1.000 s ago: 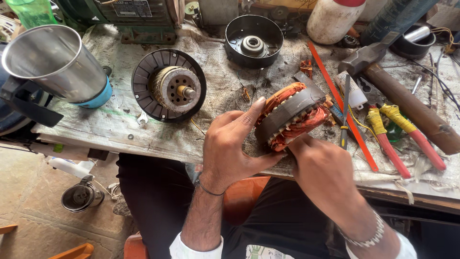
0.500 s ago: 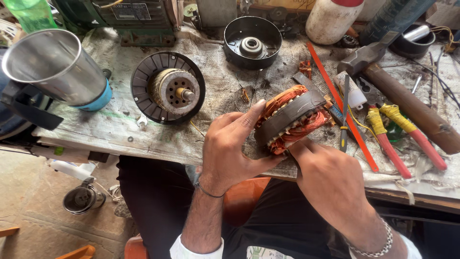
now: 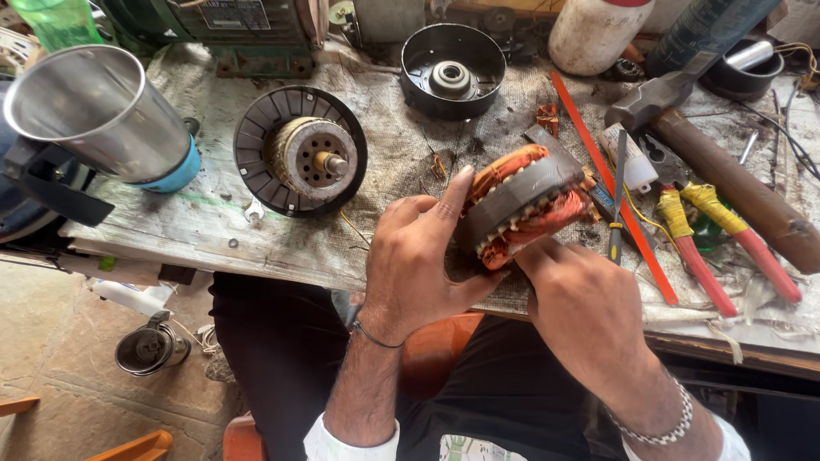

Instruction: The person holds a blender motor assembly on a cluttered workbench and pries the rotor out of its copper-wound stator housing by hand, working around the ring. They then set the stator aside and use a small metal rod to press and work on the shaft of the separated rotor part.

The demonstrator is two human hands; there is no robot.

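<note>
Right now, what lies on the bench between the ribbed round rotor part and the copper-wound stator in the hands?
In the head view, between rotor part and stator lies only bare, dirty bench cloth, partly covered by the left hand.

We record a motor stator (image 3: 523, 205) with copper-orange windings around a dark grey core. Near the bench's (image 3: 196, 230) right edge, pliers (image 3: 717, 230) show yellow and red grips. A black ribbed rotor housing (image 3: 299, 150) lies toward the left. The bench covering is grey and stained.
</note>
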